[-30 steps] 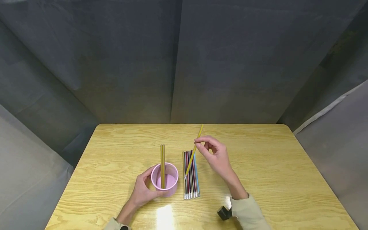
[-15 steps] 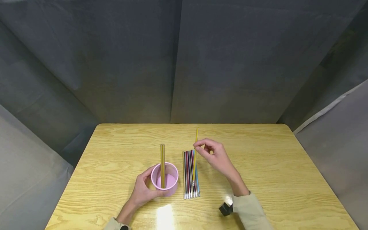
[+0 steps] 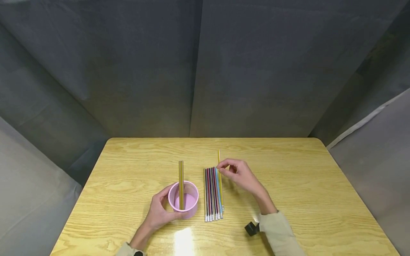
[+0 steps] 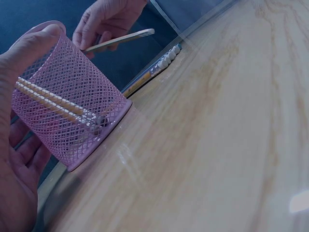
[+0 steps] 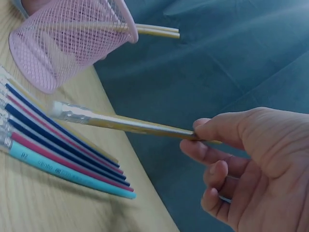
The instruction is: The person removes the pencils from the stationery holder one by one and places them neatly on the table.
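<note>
My left hand [image 3: 161,212] is curled round a pink mesh pencil cup [image 4: 72,92] standing on the table. Two yellow pencils [image 3: 181,174] lean upright inside the cup, their eraser ends down. Between thumb and fingertips my right hand [image 3: 240,175] pinches another yellow pencil [image 5: 130,124], eraser end toward me and held above the table in the wrist views. Beside the cup lies a row of pencils [image 3: 211,195] in dark blue, red and yellow, with a light blue pencil [image 5: 72,171] at its right edge. The held pencil is just right of this row in the head view.
The wooden table [image 3: 288,170] carries the cup and the row. Grey curtains [image 3: 256,71] hang behind it and at both sides. A black wrist device [image 3: 252,228] sticks out by the right sleeve [image 3: 280,233].
My right hand has brought the yellow pencil lower and nearer, its eraser end swinging right from over the row to beside the light blue pencil. The left hand and cup stay still.
</note>
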A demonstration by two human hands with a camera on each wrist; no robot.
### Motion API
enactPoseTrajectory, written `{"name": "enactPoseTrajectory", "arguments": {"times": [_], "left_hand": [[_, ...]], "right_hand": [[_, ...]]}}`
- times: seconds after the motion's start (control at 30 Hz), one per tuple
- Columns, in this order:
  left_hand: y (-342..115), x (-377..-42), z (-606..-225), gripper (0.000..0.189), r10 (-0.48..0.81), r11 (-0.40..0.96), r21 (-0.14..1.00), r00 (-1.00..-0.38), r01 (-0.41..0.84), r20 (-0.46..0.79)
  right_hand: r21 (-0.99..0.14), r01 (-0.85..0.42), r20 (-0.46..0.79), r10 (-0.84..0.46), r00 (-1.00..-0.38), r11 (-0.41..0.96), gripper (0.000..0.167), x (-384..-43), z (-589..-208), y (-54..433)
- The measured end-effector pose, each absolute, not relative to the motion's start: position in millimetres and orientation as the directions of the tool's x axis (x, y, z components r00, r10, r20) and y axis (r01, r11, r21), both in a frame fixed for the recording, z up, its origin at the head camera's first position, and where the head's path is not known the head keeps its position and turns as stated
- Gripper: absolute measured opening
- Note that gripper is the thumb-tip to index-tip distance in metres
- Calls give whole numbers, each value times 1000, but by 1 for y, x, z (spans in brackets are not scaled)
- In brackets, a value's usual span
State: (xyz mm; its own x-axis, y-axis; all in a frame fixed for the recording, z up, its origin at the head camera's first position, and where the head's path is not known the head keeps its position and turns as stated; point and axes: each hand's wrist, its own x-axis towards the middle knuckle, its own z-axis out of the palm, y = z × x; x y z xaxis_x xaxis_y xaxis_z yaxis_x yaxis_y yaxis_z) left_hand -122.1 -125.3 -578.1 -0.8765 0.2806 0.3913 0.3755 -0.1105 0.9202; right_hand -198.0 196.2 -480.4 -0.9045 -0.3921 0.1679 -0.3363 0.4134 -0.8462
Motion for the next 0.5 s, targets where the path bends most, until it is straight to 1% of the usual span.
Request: {"name": "enactPoseTrajectory", "arguments": {"times": [0.2, 0.4, 0.5], "left_hand": [[-124, -123, -577, 91, 268, -84, 917, -878, 389, 397], [-124, -123, -575, 91, 261, -61, 923, -887, 379, 381], [-125, -123, -576, 91, 260, -62, 925, -889, 374, 377]], "right_hand": [[-837, -313, 104, -432, -896, 449, 13, -204, -489, 201], [-825, -260, 3, -456, -890, 502, 9, -208, -499, 203], [-811, -254, -25, -465, -885, 527, 8, -209, -507, 204]]}}
